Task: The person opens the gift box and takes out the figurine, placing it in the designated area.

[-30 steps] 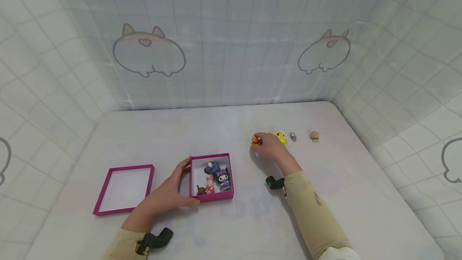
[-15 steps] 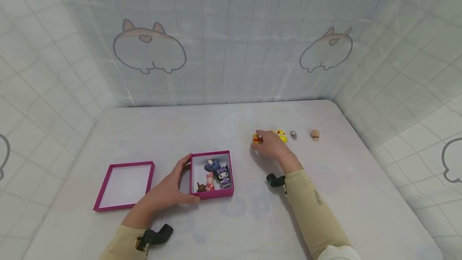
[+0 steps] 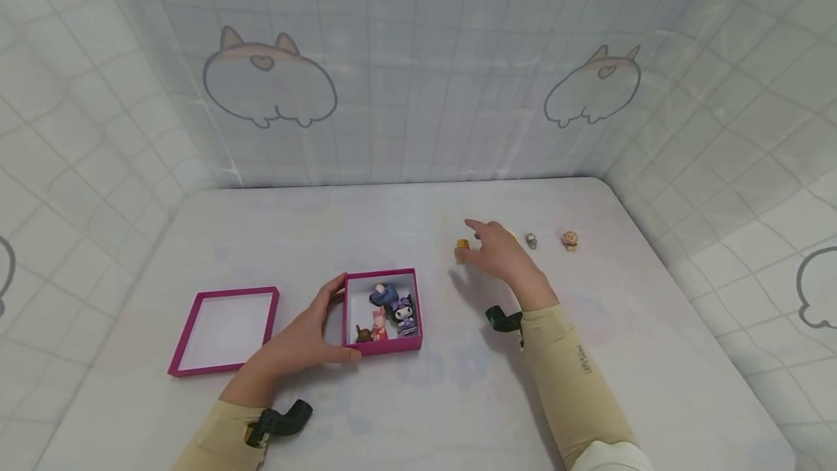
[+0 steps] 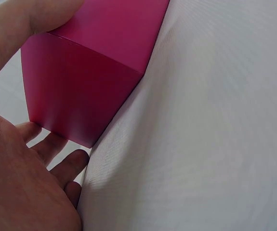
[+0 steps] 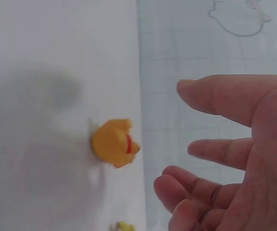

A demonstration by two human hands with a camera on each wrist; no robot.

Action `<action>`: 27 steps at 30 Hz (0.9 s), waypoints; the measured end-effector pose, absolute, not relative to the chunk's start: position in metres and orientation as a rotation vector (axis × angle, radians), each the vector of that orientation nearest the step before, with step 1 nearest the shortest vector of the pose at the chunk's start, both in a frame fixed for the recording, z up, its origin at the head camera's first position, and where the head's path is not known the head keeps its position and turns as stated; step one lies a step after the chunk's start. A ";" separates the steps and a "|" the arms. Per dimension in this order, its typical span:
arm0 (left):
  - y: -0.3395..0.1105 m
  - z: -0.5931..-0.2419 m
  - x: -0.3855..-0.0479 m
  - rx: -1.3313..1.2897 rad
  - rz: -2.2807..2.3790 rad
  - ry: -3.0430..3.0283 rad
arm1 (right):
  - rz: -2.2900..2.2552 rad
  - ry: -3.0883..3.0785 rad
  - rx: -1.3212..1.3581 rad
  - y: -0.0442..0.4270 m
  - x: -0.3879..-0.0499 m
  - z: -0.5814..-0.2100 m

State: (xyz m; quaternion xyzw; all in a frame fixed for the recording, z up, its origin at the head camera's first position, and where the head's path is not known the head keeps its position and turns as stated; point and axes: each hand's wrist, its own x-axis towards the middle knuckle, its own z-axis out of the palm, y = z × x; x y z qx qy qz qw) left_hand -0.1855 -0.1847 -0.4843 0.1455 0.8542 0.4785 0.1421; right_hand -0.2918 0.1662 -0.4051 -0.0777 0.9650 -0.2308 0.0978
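Observation:
A magenta box [image 3: 389,346] with several small figures inside, among them a pink one [image 3: 379,325] and a purple and black one [image 3: 405,316], is gripped at its left side by my left hand [image 3: 302,344], thumb on the near wall and fingers at the far-left corner. In the left wrist view the thumb and fingers span the magenta box [image 4: 80,86]. My right hand [image 3: 502,256] is spread above the table beside an orange-yellow figure [image 3: 462,244]; in the right wrist view that figure [image 5: 113,143] stands apart from the fingers of the right hand [image 5: 234,144].
The magenta-rimmed lid [image 3: 186,333] lies at the left of the table. Right of my right hand are a small grey figure [image 3: 531,240] and a tan figure [image 3: 570,240]. A yellow figure [image 3: 513,235] is mostly hidden behind that hand. White tiled-pattern sheets surround the table.
My right hand has let go of the orange-yellow figure; its fingers have spread and it has shifted slightly right. My left hand keeps its grip on the box.

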 end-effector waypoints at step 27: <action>-0.184 -0.486 -0.183 0.426 1.410 2.448 | -0.926 2.687 -0.918 0.118 -0.258 -0.395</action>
